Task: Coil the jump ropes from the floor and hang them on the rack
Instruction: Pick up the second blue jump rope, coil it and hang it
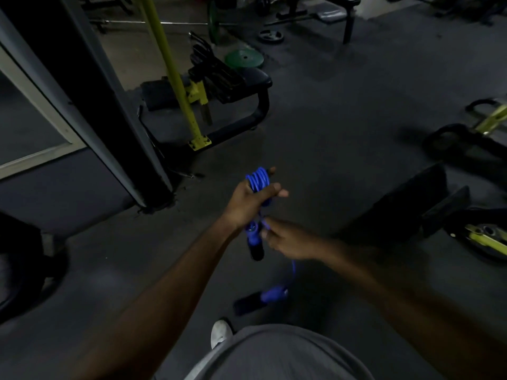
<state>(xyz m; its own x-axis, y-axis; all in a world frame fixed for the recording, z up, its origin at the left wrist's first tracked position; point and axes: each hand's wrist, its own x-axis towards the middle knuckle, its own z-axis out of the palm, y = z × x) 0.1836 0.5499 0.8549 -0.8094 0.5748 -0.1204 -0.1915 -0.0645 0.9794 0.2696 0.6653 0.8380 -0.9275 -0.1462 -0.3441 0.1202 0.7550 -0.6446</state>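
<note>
Nearest the camera is the person's grey shirt (274,355), with a white shoe (220,331) just beyond it on the dark floor (343,138). At the far left stands a black post (109,105) with a yellow upright (175,78) beside it. I cannot tell whether either belongs to the rack.

Nearer the middle, the left hand (247,204) is clenched round a blue jump rope (259,179), with several loops gathered into a coil in its fist. One handle (255,245) hangs from under that hand. Just to the right, the right hand (288,239) pinches the loose strand close below the coil. From there the strand drops to the second handle (270,294), which is blurred and dangles just above the floor or touches it.

The coiling looks mostly done, with only a short tail left to wind in. The hanging has not been started, and no other rope shows on the floor.
</note>
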